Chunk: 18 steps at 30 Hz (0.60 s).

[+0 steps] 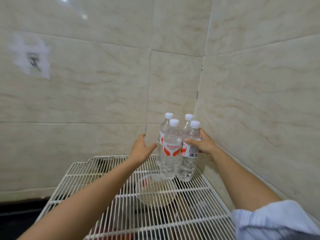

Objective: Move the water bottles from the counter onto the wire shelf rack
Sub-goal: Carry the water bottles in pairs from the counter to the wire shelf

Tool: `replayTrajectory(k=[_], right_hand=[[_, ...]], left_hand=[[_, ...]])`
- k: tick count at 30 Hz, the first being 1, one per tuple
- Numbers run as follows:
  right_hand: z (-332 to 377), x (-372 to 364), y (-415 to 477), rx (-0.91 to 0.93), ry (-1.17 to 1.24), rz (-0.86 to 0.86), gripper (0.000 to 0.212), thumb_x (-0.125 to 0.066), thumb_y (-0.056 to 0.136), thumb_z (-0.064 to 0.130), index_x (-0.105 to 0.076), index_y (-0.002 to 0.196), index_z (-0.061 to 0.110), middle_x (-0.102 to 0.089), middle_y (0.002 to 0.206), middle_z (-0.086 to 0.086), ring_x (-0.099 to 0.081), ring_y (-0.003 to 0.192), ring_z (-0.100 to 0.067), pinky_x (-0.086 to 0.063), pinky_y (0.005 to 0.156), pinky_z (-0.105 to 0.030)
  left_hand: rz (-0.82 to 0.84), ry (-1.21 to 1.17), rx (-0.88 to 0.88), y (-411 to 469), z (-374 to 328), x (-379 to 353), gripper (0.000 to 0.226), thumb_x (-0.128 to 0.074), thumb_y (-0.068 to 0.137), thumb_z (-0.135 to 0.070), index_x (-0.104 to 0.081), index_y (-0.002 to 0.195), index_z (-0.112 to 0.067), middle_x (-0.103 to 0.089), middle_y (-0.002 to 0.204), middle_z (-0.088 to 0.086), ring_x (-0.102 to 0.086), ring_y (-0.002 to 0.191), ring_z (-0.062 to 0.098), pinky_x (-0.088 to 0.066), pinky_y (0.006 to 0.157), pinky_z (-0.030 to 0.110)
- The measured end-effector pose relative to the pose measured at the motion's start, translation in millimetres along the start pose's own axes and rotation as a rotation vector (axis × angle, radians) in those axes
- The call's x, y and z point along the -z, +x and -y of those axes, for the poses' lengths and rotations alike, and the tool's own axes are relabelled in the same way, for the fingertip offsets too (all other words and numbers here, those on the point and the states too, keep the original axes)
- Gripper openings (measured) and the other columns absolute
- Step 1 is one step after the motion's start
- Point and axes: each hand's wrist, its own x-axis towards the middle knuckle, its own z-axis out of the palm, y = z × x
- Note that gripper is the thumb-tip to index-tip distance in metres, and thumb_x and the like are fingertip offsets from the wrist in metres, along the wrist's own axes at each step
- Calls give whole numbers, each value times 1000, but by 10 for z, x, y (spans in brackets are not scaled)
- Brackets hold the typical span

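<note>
Four water bottles (171, 149) with white caps and red-and-white labels stand upright in a tight cluster at the far right corner of a white wire shelf (107, 174), close to where two tiled walls (103, 84) meet. The right hand (204, 144) wraps around the front right bottle (189, 153) at label height, thumb across the front. The left hand (141, 149) is spread wide just left of the cluster, palm toward the bottles, apparently not touching them. Under the wires, a pale bowl (155, 193) shows through. A blue sleeve (270, 220) covers the right upper arm.
</note>
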Motion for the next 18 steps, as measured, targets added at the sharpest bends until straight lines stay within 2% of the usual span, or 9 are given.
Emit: replayTrajectory(k=[2, 3, 6, 9, 12, 13, 15, 16, 18], right_hand=[[16, 36, 6, 14, -33, 26, 55, -72, 73, 7, -47, 120, 20, -59, 112, -3, -58, 98, -22, -49, 83, -36], [26, 45, 8, 18, -45, 46, 56, -72, 72, 7, -47, 120, 20, -60, 112, -4, -59, 97, -21, -49, 83, -37], [62, 68, -10, 19, -68, 85, 58, -71, 72, 6, -46, 122, 20, -59, 108, -3, -60, 88, -13, -49, 70, -29], [64, 109, -13, 20, -67, 76, 60, -70, 73, 2, -43, 125, 18, -60, 114, -7, -60, 93, -20, -49, 79, -34], [61, 82, -103, 30, -49, 66, 58, -69, 73, 3, -42, 121, 20, -60, 114, -4, -60, 83, -12, -50, 63, -28], [51, 64, -147, 48, -78, 17, 55, -71, 73, 7, -42, 118, 21, -59, 112, -3, -59, 84, -15, -52, 65, -31], [30, 8, -246, 113, -233, -179, 48, -73, 71, 20, -42, 108, 19, -59, 114, -8, -57, 92, -25, -50, 79, -40], [13, -30, -304, 151, -337, -292, 51, -73, 72, 25, -41, 111, 15, -56, 119, -14, -55, 99, -29, -47, 83, -40], [-40, -166, -464, 245, -501, -431, 67, -68, 77, 30, -35, 132, 10, -44, 135, -21, -43, 120, -35, -39, 95, -43]], left_hand=[[-56, -7, 26, -53, 78, 157, 68, -56, 87, -33, -22, 142, -12, -32, 146, 21, -34, 133, 33, -32, 109, 44], [-77, -6, 33, -84, 114, 230, 67, -55, 88, -34, -21, 142, -13, -32, 146, 22, -34, 133, 33, -32, 109, 45], [-123, 7, 49, -195, 192, 399, 66, -53, 89, -34, -21, 142, -13, -31, 147, 21, -35, 133, 34, -32, 108, 45], [-185, -1, 59, -345, 236, 486, 65, -53, 90, -32, -21, 142, -12, -31, 147, 20, -34, 133, 33, -32, 109, 46], [-239, -19, 91, -525, 265, 536, 65, -52, 90, -30, -20, 143, -12, -31, 147, 21, -34, 133, 34, -31, 109, 48], [-254, -23, 110, -599, 283, 545, 65, -52, 90, -30, -19, 143, -11, -31, 147, 22, -34, 133, 34, -31, 109, 48], [-281, -15, 129, -779, 342, 550, 66, -52, 90, -30, -18, 143, -10, -31, 147, 22, -33, 134, 34, -29, 111, 47], [-294, -12, 134, -879, 380, 550, 67, -52, 90, -31, -18, 143, -9, -30, 148, 21, -32, 135, 33, -28, 112, 46], [-321, 13, 147, -1097, 464, 548, 67, -53, 90, -31, -19, 143, -7, -29, 149, 19, -30, 137, 31, -27, 112, 46]])
